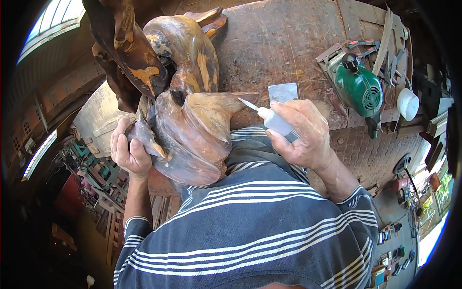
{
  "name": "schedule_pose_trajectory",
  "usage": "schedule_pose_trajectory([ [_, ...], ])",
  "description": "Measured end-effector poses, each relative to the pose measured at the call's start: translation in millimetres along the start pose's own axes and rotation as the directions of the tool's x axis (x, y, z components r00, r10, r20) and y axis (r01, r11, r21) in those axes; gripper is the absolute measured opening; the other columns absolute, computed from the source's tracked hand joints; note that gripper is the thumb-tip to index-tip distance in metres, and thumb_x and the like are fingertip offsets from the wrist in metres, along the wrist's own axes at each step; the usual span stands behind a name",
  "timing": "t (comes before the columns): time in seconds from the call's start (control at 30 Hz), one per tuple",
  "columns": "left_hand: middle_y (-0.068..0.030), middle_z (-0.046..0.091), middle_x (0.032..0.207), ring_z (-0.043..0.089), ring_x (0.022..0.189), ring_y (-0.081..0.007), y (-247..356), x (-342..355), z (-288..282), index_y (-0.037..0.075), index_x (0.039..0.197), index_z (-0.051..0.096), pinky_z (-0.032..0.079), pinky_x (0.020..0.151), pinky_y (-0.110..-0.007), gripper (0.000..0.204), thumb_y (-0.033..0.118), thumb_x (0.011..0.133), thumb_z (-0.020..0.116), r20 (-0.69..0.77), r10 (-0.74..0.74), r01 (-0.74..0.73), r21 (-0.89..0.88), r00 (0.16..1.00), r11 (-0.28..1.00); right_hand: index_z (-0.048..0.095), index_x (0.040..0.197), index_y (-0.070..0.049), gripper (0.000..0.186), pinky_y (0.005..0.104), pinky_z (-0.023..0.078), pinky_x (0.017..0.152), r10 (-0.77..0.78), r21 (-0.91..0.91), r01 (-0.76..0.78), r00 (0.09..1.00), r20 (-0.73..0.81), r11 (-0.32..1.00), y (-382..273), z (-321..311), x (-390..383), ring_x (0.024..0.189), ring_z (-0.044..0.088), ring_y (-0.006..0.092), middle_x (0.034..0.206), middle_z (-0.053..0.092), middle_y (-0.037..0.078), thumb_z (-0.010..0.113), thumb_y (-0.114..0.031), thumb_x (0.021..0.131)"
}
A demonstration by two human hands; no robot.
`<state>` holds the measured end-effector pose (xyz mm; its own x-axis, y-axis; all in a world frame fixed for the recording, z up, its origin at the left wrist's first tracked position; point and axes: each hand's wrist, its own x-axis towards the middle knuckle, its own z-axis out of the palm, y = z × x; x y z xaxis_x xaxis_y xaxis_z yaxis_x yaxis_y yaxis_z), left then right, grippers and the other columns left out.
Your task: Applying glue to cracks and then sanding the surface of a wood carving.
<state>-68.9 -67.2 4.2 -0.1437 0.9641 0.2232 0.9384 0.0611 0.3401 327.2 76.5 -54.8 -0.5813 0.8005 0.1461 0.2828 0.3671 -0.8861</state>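
Observation:
A large carved wooden sculpture (192, 120), brown with paler patches, lies across the near side of the workbench, close against my body. My left hand (131, 149) is closed around a jutting dark piece of the carving (147, 137) at its left side; whether that piece is loose or part of the whole I cannot tell. In my right hand (305, 132) is a small white glue bottle (277, 122) with a long thin nozzle. The nozzle points left, and its tip is close to the carving's pointed right end. Just beyond the bottle lies a grey-white flat sheet (283, 92).
A green power tool (358, 86) stands at the right of the wooden workbench (269, 43). Around it lie pliers (363, 44), wooden strips (384, 45) and a white round container (408, 104). Tools and parts crowd the floor at both sides.

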Motion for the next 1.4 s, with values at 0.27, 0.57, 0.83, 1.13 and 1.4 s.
schedule_pose_trajectory([
  [0.27,-0.0295,0.074,0.125,0.073,0.108,-0.0433,0.5,0.7,0.7,-0.017,0.113,0.068,0.056,0.098,-0.048,0.041,0.02,0.101,0.055,0.0,-0.015,0.015,-0.015,1.0,1.0,0.071,0.131,-0.002,0.058,0.0412,0.06,0.081,0.047,0.016,-0.046,0.999,-0.006,0.999,0.9,-2.7,-3.8,0.093,0.072,0.0326,0.107,0.074,0.018,0.086,-0.008,0.076],
  [0.57,-0.03,0.074,0.125,0.073,0.109,-0.0433,-1.0,-0.1,-0.1,-0.016,0.115,0.068,0.056,0.098,-0.048,0.04,0.02,0.103,0.055,0.012,0.0,0.0,-0.002,1.0,1.0,0.072,0.131,-0.002,0.057,0.0412,0.058,0.077,0.007,0.018,-0.007,1.0,0.001,1.0,-0.8,-1.7,5.0,0.089,0.071,0.0315,0.105,0.073,0.017,0.086,-0.01,0.076],
  [0.83,-0.0306,0.073,0.126,0.073,0.108,-0.0443,-1.6,-0.6,-0.2,-0.015,0.116,0.066,0.057,0.098,-0.049,0.039,0.02,0.105,0.054,0.012,0.018,-0.018,-0.017,1.0,1.0,0.072,0.13,-0.002,0.056,0.0408,0.058,0.076,0.027,0.007,-0.027,1.0,-0.009,1.0,0.4,-4.6,1.7,0.089,0.071,0.0316,0.104,0.073,0.016,0.086,-0.011,0.077],
  [1.13,-0.0302,0.074,0.125,0.073,0.108,-0.0439,-1.0,-1.4,0.9,-0.016,0.114,0.067,0.056,0.098,-0.049,0.04,0.021,0.103,0.055,0.001,-0.005,0.005,-0.024,1.0,1.0,0.073,0.129,-0.002,0.055,0.0407,0.059,0.079,0.032,0.021,-0.032,0.999,-0.008,0.999,-1.5,-2.9,2.0,0.091,0.072,0.0323,0.107,0.074,0.017,0.086,-0.012,0.077],
  [1.4,-0.0288,0.075,0.125,0.073,0.109,-0.0435,1.6,0.7,0.2,-0.016,0.113,0.069,0.056,0.098,-0.048,0.041,0.02,0.102,0.055,-0.001,-0.014,0.014,-0.01,1.0,1.0,0.073,0.129,-0.001,0.054,0.0408,0.059,0.08,0.046,-0.006,-0.046,0.999,-0.005,0.999,0.2,-7.2,-2.3,0.092,0.072,0.0325,0.107,0.074,0.017,0.085,-0.011,0.077],
])
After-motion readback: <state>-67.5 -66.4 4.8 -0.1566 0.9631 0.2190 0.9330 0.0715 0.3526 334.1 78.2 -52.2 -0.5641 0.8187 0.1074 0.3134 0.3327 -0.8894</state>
